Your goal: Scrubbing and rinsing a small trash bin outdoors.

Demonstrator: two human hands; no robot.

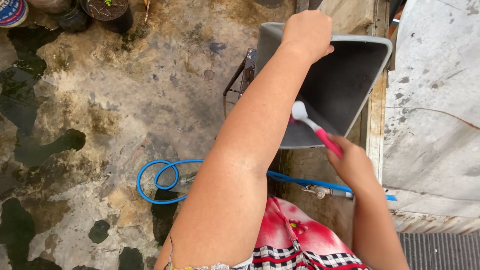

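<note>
Brush (316,128) inside tub (350,75), hose (165,175) below.

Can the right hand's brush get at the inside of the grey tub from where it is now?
Probably yes: the left hand tilts the grey tub open toward the brush in the right hand; nothing blocks it.

This is an outdoor yard or wash area of a home. The wet, stained concrete floor (125,100) holds puddles. A blue hose (160,180) with a tap fitting and potted plants (107,12) confirm it.
</note>
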